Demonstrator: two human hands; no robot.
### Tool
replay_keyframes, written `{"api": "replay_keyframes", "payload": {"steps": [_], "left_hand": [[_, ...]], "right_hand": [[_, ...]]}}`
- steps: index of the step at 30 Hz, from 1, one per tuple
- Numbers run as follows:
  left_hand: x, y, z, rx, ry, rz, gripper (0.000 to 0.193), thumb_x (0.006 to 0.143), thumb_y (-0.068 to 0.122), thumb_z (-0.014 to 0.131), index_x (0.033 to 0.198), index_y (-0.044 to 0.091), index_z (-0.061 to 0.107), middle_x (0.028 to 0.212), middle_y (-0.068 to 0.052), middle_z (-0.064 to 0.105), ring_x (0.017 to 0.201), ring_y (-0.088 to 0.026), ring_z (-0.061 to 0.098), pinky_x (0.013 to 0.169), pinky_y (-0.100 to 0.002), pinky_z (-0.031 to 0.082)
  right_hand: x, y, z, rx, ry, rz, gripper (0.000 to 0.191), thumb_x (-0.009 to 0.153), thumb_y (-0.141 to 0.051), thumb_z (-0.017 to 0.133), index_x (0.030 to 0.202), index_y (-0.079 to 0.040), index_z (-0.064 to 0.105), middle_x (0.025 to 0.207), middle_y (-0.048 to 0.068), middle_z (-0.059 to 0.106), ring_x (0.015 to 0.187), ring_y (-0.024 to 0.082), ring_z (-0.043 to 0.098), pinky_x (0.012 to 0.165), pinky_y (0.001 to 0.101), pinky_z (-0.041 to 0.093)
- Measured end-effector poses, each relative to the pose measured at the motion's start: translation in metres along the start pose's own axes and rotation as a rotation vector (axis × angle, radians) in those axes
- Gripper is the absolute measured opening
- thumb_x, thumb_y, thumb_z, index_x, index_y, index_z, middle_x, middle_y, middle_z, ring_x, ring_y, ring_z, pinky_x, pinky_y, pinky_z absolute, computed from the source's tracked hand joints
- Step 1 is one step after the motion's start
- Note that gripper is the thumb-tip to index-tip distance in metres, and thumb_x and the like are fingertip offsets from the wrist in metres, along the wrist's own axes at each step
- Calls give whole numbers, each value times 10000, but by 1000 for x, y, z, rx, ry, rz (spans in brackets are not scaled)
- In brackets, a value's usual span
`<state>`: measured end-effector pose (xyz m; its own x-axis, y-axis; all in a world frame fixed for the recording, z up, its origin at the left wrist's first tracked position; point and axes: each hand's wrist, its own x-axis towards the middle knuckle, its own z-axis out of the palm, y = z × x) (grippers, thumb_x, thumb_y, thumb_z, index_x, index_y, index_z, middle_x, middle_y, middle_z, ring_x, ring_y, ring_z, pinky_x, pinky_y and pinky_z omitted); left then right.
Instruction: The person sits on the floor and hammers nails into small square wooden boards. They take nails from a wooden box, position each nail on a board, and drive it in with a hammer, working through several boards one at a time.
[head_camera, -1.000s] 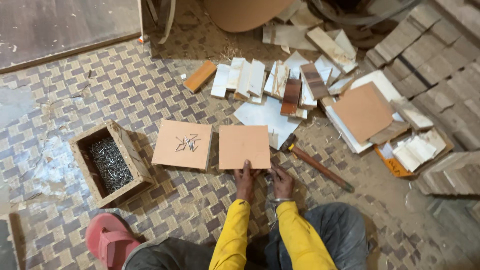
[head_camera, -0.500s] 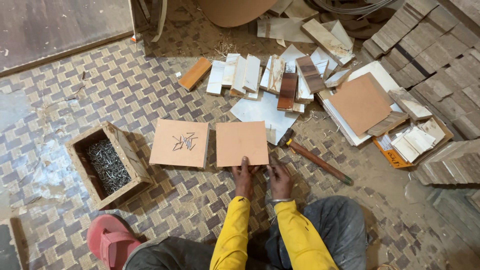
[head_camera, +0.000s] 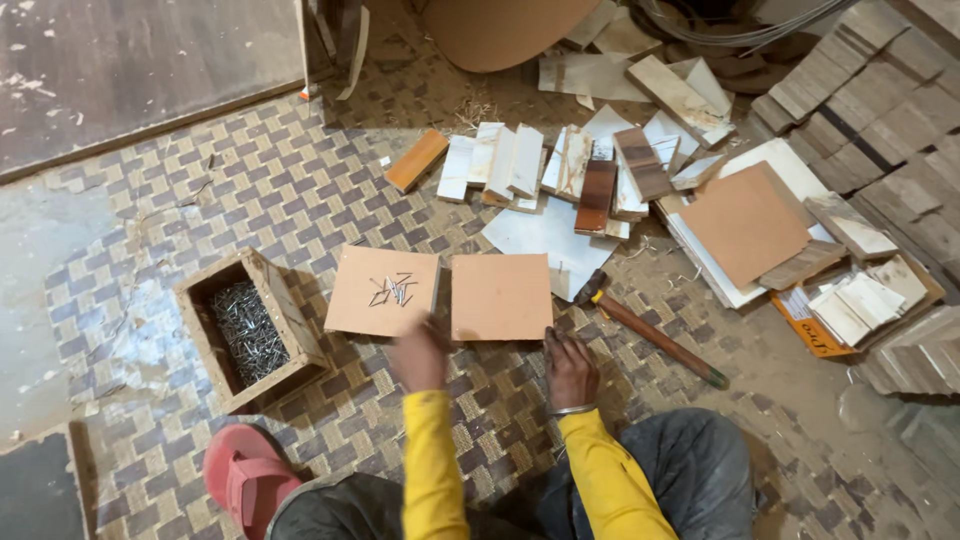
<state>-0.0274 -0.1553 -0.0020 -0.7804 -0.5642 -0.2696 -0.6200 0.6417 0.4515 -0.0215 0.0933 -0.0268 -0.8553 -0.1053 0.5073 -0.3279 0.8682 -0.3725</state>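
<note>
At the far left an open wooden box of loose steel nails (head_camera: 248, 331) sits on the checked woven floor mat (head_camera: 300, 190), its near corner close to a pink rubber sandal (head_camera: 245, 478). A shifted foot could tip that box and scatter sharp nails over the mat.

Just right of it lies a square tan board (head_camera: 360, 295) with a small heap of loose nails (head_camera: 395, 290) on top. The left hand (head_camera: 420, 352) is blurred at that board's near right corner, so I cannot tell how far it is open or whether it grips anything. A clumsy brush here could sweep the nails off into the weave, where they would be hard to see and easy to kneel on.

A second, bare square tan board (head_camera: 500, 296) lies touching the first, edge to edge. The right hand (head_camera: 570, 368) rests flat, fingers spread and empty, just below its near right corner; pressing there could slide the board out of line.

Further right a hammer with a reddish wooden handle (head_camera: 655, 334) lies on the mat, near the right hand and a knee, where it could be knocked. Beyond it, the pile of wood offcuts (head_camera: 760, 215) looks loosely stacked and could slip.
</note>
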Motion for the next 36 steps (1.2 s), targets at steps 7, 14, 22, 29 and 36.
{"api": "replay_keyframes", "payload": {"steps": [7,14,22,29,36], "left_hand": [[88,-1,-76,311,386,589,138,943,221,645,976,228,779,1060,-15,706,1057,-282,590,831,-457,470],[111,1,-69,466,335,685,105,873,226,649,920,158,714,1035,-33,704,1098,-273,597,868,-450,459],[104,-3,-49,421,321,628,281,835,158,644,1101,81,691,956,-191,690,898,-359,643,745,-462,510],[-15,92,39,471,183,1050,93,802,98,652,865,48,700,972,-175,672,989,-353,615,822,-450,525],[-32,106,20,-346,-224,942,186,791,67,785,976,55,779,998,-148,723,951,-333,684,821,-425,557]], "right_hand": [[2,-9,-6,10,28,33,259,875,-141,737,1130,-132,783,1069,88,711,1013,291,642,881,404,538],[10,-9,-13,43,59,47,327,796,-101,767,1120,-148,780,1039,74,694,1001,287,634,856,410,537],[6,-6,-8,117,58,118,276,841,-142,783,1117,-141,786,1045,84,688,991,290,625,847,404,533],[1,2,-1,261,86,169,253,853,-162,775,1101,-116,784,1016,107,701,989,325,619,879,433,498],[-6,10,11,361,64,288,212,859,-104,763,1070,-104,790,983,112,728,947,313,649,846,411,518]]}}
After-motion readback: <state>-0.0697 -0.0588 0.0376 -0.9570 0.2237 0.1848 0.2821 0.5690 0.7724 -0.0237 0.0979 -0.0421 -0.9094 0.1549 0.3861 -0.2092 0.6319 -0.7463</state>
